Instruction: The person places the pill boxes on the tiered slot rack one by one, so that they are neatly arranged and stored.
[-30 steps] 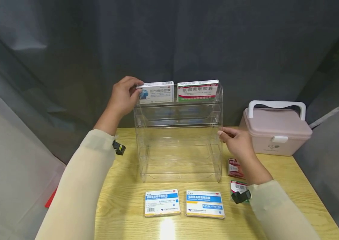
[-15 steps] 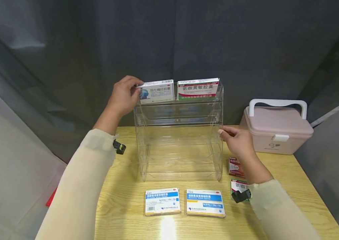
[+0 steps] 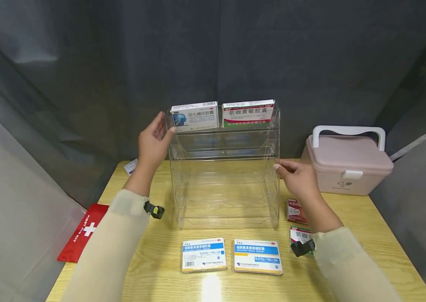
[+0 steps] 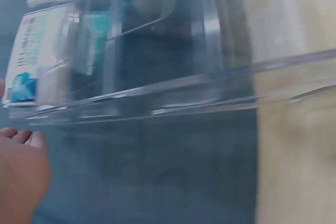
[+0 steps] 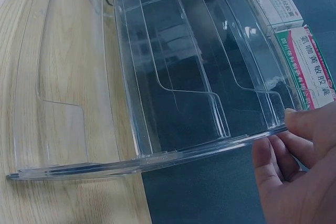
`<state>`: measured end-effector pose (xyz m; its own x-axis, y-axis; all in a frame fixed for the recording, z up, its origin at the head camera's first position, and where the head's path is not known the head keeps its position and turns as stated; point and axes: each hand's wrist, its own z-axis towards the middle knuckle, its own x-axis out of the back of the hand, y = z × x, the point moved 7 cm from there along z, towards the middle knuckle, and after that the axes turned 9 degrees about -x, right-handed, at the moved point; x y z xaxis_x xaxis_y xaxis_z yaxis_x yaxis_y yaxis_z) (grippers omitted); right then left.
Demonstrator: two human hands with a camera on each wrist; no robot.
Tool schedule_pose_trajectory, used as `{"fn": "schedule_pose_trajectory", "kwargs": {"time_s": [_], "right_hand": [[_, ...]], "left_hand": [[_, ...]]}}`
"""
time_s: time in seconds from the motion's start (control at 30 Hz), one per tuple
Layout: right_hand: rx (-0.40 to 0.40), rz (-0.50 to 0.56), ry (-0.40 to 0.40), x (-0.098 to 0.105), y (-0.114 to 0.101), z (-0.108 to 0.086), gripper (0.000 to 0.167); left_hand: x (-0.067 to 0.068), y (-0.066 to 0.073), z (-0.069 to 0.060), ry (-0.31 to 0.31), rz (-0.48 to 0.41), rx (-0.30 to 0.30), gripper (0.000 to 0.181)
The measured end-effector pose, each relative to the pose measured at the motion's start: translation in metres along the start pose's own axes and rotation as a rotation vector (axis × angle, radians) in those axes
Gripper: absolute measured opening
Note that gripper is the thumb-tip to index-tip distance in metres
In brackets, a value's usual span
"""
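A clear acrylic tiered rack (image 3: 224,176) stands upright on the table. In its top tier stand two medicine boxes: a white one with a blue head picture (image 3: 198,116) at left and a white, red and green one (image 3: 248,114) at right. My left hand (image 3: 153,142) is at the rack's upper left corner, thumb in front and fingers beside the side panel; the left wrist view shows its fingertips (image 4: 37,139) just off the panel edge. My right hand (image 3: 300,178) pinches the edge of the right side panel between thumb and fingers, seen also in the right wrist view.
Two blue-and-white medicine boxes (image 3: 204,255) (image 3: 258,256) lie before the rack. Red (image 3: 296,211) and green-white boxes (image 3: 299,233) lie right, partly behind my forearm. A pink lidded case (image 3: 349,167) stands back right. A red first aid pouch (image 3: 79,239) lies left; a dark curtain (image 3: 213,50) hangs behind.
My left hand has let go of the left top box and dropped slightly, down and left, to the rack's side. The first aid pouch has come into sight. My right hand keeps its place.
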<state>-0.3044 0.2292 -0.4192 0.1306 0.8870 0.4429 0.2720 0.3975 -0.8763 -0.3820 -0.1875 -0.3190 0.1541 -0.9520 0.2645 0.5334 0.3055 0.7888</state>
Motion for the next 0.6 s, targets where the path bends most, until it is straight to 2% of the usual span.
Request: {"fn": "schedule_pose_trajectory", "kwargs": {"time_s": [0.07, 0.13, 0.27, 0.37, 0.47, 0.6], "right_hand": [[-0.001, 0.000, -0.001, 0.000, 0.000, 0.000, 0.046], [-0.002, -0.001, -0.003, 0.000, 0.000, 0.000, 0.046], [0.010, -0.008, -0.005, -0.001, -0.004, 0.000, 0.046], [0.018, -0.014, -0.012, -0.002, -0.004, 0.000, 0.047], [0.003, -0.007, -0.023, -0.001, -0.002, -0.001, 0.049], [-0.017, 0.003, -0.031, 0.000, 0.001, 0.000, 0.051]], "left_hand": [[-0.004, -0.016, -0.014, 0.017, -0.088, 0.058, 0.070], [-0.008, -0.030, -0.029, 0.015, -0.131, 0.109, 0.071], [-0.013, -0.052, -0.062, -0.016, -0.157, 0.190, 0.075], [-0.018, -0.061, -0.082, -0.048, -0.153, 0.223, 0.073], [-0.023, -0.064, -0.092, -0.064, -0.160, 0.228, 0.068], [-0.025, -0.069, -0.097, -0.067, -0.192, 0.227, 0.066]]}}
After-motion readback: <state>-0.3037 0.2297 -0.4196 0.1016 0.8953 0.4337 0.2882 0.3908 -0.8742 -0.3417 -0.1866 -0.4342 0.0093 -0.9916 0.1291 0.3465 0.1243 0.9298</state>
